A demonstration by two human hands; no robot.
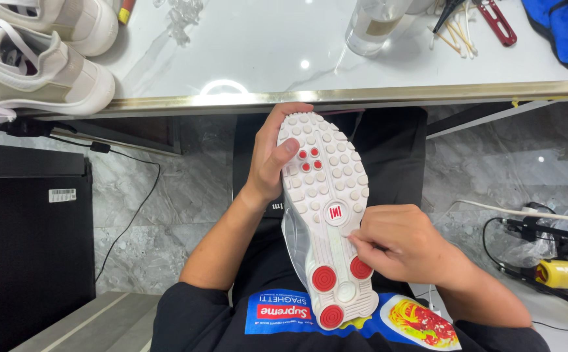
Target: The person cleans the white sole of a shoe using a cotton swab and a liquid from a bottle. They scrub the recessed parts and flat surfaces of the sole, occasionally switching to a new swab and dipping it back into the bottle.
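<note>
Head view has us looking down at a white shoe [326, 215] turned sole-up over our lap, dead centre, toe toward twelve o'clock. Our left hand [272, 160] is wrapped around the toe end from nine o'clock, thumb pressed on the studded sole. Our right hand [404, 244] comes in from four o'clock, fingers pinched tight against the sole's mid section; whether they hold anything we cannot tell. At twelve o'clock the marble table [264, 45] and its gold edge [394, 93] sit just beyond the toe. Up at ten o'clock, two white sneakers [43, 55] rest on it; a clear bottle [370, 26] and red-handled pliers [495, 23] at one o'clock. A black cabinet [29, 241] walls off nine o'clock, cables [544, 225] clutter three o'clock. Open floor shows at eight o'clock.
</note>
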